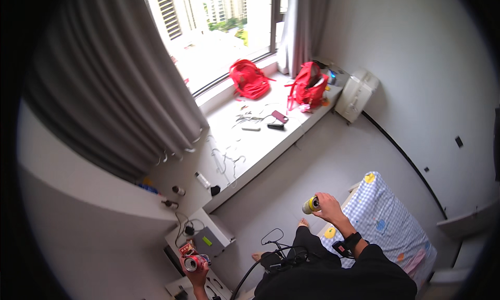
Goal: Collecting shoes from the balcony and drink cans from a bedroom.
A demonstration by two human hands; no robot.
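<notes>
My left hand is wrapped round a red drink can, its top turned up toward me, over the low cabinet on the left. Out in front of my body, my right hand grips a yellow and silver drink can. This can is tilted, its top facing my palm and its base pointing left, above the grey floor. A small red box is beside the red can. My fingers partly cover both cans.
A white cabinet with cables stands left. The window ledge holds a red backpack, another red bag, hangers and a dark red phone-like object. A checked cloth lies right; a white suitcase stands behind.
</notes>
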